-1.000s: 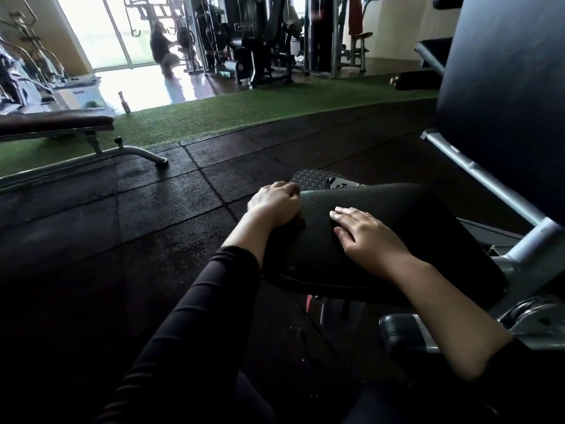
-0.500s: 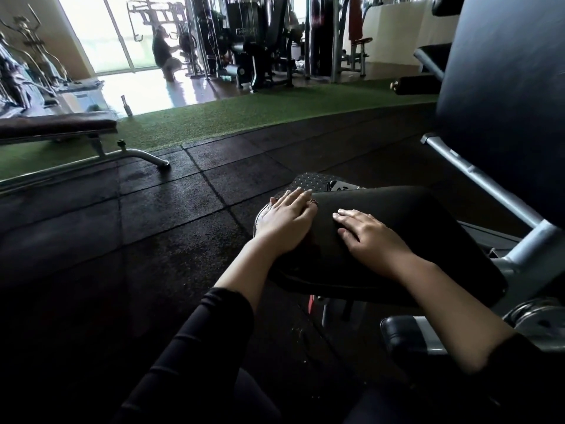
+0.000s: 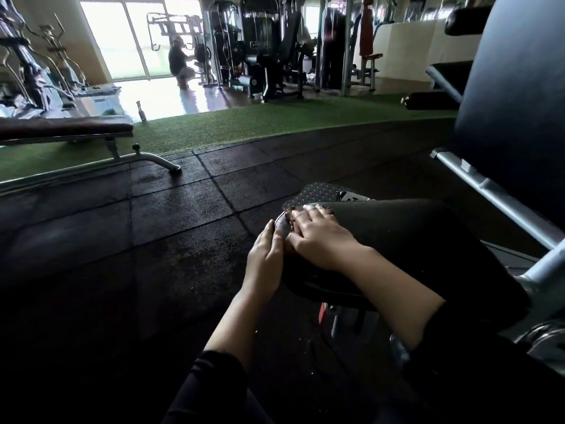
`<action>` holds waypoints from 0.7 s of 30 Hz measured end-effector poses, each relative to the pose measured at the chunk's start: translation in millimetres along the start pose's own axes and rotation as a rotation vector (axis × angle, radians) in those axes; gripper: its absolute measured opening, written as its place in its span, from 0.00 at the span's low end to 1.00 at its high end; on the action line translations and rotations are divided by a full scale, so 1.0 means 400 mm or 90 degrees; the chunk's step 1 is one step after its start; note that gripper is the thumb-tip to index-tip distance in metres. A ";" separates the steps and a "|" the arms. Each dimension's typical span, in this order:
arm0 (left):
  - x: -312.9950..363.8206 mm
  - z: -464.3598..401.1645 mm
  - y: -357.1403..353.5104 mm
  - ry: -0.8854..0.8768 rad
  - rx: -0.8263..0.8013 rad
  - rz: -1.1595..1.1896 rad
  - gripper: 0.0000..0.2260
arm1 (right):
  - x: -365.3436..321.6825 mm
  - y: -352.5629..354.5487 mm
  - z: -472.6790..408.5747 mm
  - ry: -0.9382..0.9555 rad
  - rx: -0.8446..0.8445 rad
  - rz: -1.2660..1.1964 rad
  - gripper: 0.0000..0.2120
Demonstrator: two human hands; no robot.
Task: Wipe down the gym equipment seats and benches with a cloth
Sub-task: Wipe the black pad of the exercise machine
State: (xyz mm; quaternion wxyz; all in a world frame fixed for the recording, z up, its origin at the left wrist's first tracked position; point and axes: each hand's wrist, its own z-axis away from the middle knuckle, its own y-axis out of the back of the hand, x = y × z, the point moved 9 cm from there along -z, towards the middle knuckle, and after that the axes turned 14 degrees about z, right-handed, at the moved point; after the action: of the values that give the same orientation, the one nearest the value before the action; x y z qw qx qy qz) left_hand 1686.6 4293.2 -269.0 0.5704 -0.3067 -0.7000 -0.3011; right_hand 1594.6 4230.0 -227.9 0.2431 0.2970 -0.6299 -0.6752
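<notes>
The machine's black padded seat (image 3: 412,246) fills the lower right, and its tall black backrest (image 3: 519,102) rises at the right edge. My right hand (image 3: 318,237) lies flat on the seat's front left corner, fingers spread. My left hand (image 3: 266,255) rests against the seat's left edge with straight fingers pointing away from me. Between the two hands a small greyish patch with a frayed brown rim (image 3: 282,224) shows at the corner. It looks like the cloth, but the dim light leaves that unsure.
A diamond-pattern footplate (image 3: 321,192) lies just beyond the seat. Grey frame tubes (image 3: 489,185) run along the right. A flat bench (image 3: 61,130) stands at the left on green turf (image 3: 244,127). Far off are weight machines, a bottle (image 3: 142,111) and a crouching person (image 3: 180,65).
My right hand slid left across the seat to its front corner. My left hand went from on top of the corner to flat against the seat's left edge.
</notes>
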 end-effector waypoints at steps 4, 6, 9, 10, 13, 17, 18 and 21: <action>-0.001 -0.010 -0.010 -0.022 -0.009 0.026 0.20 | 0.003 0.010 -0.037 0.007 0.012 -0.002 0.25; -0.004 -0.010 -0.014 -0.022 -0.008 0.032 0.19 | 0.002 0.006 -0.048 0.012 0.025 0.012 0.25; -0.007 -0.019 -0.018 -0.032 -0.012 -0.008 0.19 | -0.005 0.005 -0.067 0.031 0.058 0.049 0.24; -0.007 -0.023 -0.018 -0.036 -0.013 -0.022 0.19 | -0.006 0.009 -0.080 0.041 0.065 0.048 0.23; -0.006 -0.027 -0.025 -0.041 -0.027 -0.066 0.20 | 0.012 0.016 -0.138 0.062 0.061 0.023 0.19; -0.010 -0.028 -0.029 -0.032 -0.036 -0.077 0.21 | 0.142 0.025 -0.175 0.001 0.037 0.005 0.18; -0.009 -0.028 -0.029 -0.031 -0.035 -0.079 0.21 | 0.194 0.029 -0.166 -0.046 0.035 0.012 0.18; -0.011 -0.032 -0.035 -0.025 -0.040 -0.089 0.21 | 0.289 0.027 -0.123 -0.138 0.035 0.049 0.19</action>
State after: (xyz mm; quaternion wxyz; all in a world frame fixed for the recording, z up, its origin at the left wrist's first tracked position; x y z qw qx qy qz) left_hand 1684.4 4274.2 -272.2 0.5243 -0.2804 -0.7209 -0.3562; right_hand 1547.3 4113.1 -229.7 0.1906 0.2044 -0.6817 -0.6762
